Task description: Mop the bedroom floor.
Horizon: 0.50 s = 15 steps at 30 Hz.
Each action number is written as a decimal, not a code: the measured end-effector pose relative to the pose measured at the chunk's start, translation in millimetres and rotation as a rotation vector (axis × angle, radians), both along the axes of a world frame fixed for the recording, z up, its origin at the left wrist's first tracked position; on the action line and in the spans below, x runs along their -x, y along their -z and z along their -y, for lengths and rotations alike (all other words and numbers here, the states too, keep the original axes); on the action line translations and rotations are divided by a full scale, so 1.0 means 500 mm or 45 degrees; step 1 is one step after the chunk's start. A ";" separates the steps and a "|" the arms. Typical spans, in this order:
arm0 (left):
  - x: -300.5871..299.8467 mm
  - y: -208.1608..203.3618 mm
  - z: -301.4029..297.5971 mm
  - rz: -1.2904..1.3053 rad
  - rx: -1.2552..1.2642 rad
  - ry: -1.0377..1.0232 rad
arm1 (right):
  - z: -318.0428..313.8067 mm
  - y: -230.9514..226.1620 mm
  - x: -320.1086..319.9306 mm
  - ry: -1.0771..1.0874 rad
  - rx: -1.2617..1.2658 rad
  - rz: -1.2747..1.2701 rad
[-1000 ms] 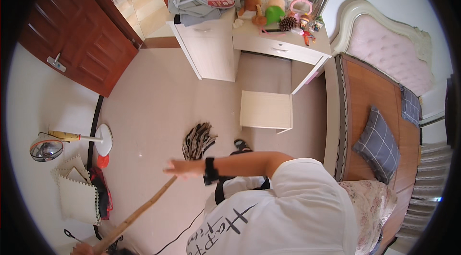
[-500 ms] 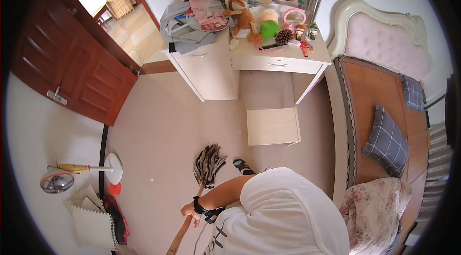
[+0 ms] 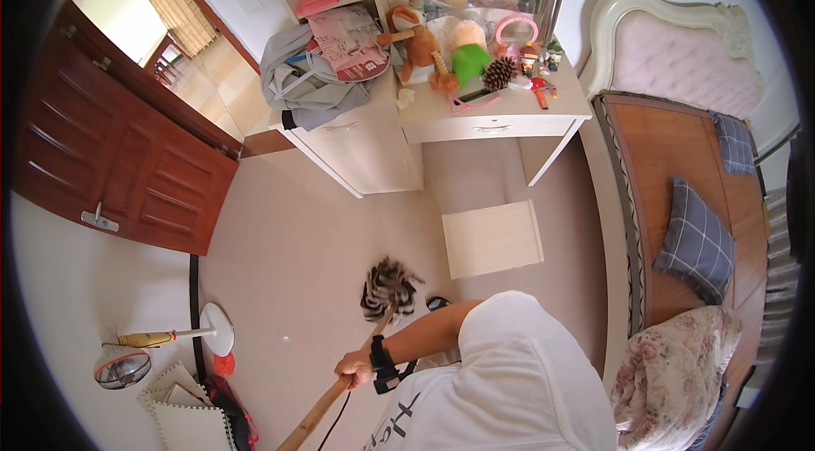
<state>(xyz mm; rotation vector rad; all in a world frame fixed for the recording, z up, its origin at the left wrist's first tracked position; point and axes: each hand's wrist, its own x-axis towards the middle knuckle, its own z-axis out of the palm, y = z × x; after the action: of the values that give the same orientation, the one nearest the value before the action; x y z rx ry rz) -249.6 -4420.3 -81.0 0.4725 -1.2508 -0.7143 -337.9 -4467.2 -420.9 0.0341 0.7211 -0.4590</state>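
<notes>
My right hand (image 3: 355, 369) is closed around the wooden handle of a mop (image 3: 316, 415), with a black strapped device on its wrist. The handle slants from the lower edge up to the mop head (image 3: 387, 294), whose dark and pale cloth strips lie bunched on the floor. My right forearm reaches across from the white sleeve on the right. My left hand is out of sight. One foot in a dark sandal (image 3: 437, 303) shows just right of the mop head, mostly hidden by my arm.
Ahead stand a low pale stool (image 3: 492, 239) and a dressing table (image 3: 501, 126) covered with toys. A bed (image 3: 679, 141) runs along the right. At left are an open brown door (image 3: 127, 145), a fan (image 3: 217, 330) and foam mats (image 3: 191, 421).
The mop head has shifted slightly right in the picture, its strips now more bunched. My right hand, still gripping the handle, has also moved right. The view has tilted a little.
</notes>
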 end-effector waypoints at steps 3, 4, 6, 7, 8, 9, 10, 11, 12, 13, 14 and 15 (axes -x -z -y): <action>-0.016 -0.020 0.011 -0.015 0.052 -0.025 | 0.007 0.025 0.127 -0.061 2.235 -0.813; -0.021 -0.025 0.013 -0.024 0.075 -0.024 | 0.013 0.037 0.159 -0.014 2.213 -0.879; -0.027 -0.032 0.020 -0.056 0.134 -0.022 | 0.038 0.068 0.226 -0.182 2.158 -1.096; -0.027 -0.029 0.024 -0.077 0.164 -0.015 | 0.054 0.085 0.258 -0.261 2.137 -1.267; -0.026 -0.025 0.028 -0.091 0.196 -0.004 | 0.071 0.102 0.285 -0.334 2.062 -1.498; -0.023 -0.016 0.033 -0.092 0.199 0.020 | 0.100 0.119 0.319 -0.605 1.972 -1.573; -0.020 -0.003 0.038 -0.073 0.190 0.049 | 0.124 0.131 0.330 -0.399 1.287 -1.286; -0.017 0.017 0.042 0.011 0.127 0.118 | 0.148 0.142 0.341 0.332 0.376 -0.807; -0.017 0.038 0.047 0.100 0.065 0.182 | 0.171 0.152 0.351 0.790 -0.120 -0.736; -0.020 0.058 0.047 0.023 -0.014 0.199 | 0.176 0.163 0.365 0.712 -0.038 -0.837; -0.032 0.073 0.046 -0.054 -0.093 0.219 | 0.180 0.172 0.358 0.761 -0.086 -0.941; -0.055 0.075 0.042 -0.063 -0.152 0.248 | 0.183 0.178 0.353 0.665 -0.029 -0.912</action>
<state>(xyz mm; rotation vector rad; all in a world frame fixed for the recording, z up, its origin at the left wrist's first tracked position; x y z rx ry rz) -222.1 -4441.4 -118.6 0.4317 -1.2223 -0.9642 -514.5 -4558.8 -510.1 0.0823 1.4330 -0.9852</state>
